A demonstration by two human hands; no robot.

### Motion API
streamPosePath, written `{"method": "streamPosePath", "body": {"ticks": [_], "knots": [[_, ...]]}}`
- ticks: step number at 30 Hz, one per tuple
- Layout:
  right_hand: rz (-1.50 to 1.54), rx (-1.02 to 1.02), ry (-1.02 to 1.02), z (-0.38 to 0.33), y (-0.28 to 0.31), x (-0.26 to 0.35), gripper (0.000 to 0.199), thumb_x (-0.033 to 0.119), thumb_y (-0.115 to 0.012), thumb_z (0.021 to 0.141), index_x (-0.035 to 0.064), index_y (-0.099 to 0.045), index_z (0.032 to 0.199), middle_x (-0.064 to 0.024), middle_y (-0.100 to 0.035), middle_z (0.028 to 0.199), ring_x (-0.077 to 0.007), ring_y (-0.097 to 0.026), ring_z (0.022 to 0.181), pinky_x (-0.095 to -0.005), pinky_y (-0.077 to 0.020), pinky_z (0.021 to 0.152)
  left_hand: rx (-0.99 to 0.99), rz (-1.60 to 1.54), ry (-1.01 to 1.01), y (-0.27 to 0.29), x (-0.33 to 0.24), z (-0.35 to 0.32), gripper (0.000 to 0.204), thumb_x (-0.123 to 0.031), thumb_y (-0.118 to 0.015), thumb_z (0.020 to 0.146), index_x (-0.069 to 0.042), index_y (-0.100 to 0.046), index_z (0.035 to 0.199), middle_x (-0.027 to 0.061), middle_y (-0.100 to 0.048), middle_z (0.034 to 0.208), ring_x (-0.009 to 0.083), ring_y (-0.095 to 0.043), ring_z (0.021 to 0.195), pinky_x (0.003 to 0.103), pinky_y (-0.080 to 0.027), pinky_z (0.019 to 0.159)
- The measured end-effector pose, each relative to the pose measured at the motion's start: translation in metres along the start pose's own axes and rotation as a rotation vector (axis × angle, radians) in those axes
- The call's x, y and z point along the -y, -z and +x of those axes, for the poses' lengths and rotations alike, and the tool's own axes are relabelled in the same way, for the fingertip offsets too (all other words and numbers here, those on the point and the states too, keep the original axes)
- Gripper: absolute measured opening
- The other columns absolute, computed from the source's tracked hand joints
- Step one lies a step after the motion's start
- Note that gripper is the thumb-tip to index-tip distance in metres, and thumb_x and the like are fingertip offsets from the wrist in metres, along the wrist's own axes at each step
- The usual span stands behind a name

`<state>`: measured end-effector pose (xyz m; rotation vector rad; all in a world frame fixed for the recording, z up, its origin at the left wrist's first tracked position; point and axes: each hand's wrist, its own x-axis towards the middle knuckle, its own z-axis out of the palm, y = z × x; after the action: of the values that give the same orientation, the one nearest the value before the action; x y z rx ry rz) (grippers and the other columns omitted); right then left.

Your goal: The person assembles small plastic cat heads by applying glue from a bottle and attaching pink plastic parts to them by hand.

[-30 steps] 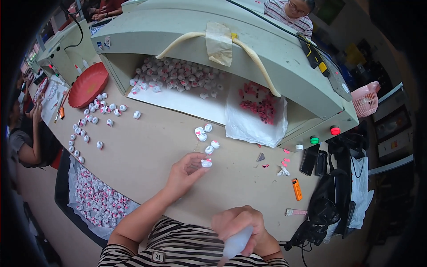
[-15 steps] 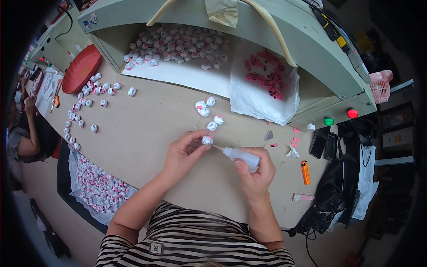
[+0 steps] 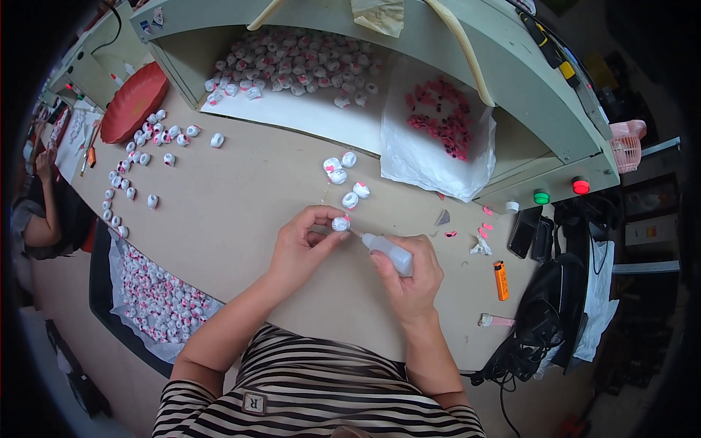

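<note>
Shifted toward 11 o'clock since one second ago: translucent cylindrical plastic bottle (image 3: 392, 255), gripped by the curled right hand (image 3: 416, 281). Left hand (image 3: 296, 248) pinches a rounded white-and-pink piece (image 3: 341, 224) at the bottle's 10 o'clock.

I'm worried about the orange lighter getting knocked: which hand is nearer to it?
Right. The right hand, gripping a bottle, is left of the orange lighter; the left hand, pinching a white piece, is farther left.
</note>
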<state>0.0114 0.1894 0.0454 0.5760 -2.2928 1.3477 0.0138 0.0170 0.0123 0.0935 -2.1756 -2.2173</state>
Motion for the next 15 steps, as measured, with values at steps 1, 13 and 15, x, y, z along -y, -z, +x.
{"method": "streamPosePath", "body": {"ticks": [1,13,15], "knots": [[0.006,0.006,-0.022,-0.0003,-0.0001,0.0001,0.031,0.014,-0.078,0.067,0.0022,-0.058,0.088,-0.0094,-0.060,0.074,-0.0236,-0.055,0.063,-0.0317,-0.0439,0.055,0.004,-0.005,0.004,0.0003,0.0007,0.0000,0.026,0.000,-0.063,0.080,-0.002,-0.056,0.105,0.0082,-0.059,0.098,0.0084,-0.061,0.078,0.019,-0.051,0.063],[-0.001,0.004,0.020,0.0007,-0.0025,0.0012,0.031,0.015,-0.078,0.068,0.0024,-0.058,0.088,-0.0093,-0.060,0.074,-0.0241,-0.055,0.063,-0.0319,-0.0439,0.055,0.068,0.045,0.048,0.0030,-0.0023,0.0001,0.028,0.004,-0.059,0.082,0.002,-0.050,0.109,0.0104,-0.056,0.102,0.0147,-0.060,0.092,0.024,-0.052,0.078],[-0.014,0.007,0.020,0.0011,-0.0036,0.0016,0.031,0.015,-0.078,0.068,0.0024,-0.058,0.087,-0.0092,-0.059,0.074,-0.0240,-0.055,0.063,-0.0318,-0.0440,0.055,0.068,0.041,0.038,0.0045,-0.0020,-0.0004,0.028,0.004,-0.059,0.082,0.002,-0.050,0.109,0.0104,-0.056,0.102,0.0148,-0.060,0.092,0.024,-0.052,0.078]]}}
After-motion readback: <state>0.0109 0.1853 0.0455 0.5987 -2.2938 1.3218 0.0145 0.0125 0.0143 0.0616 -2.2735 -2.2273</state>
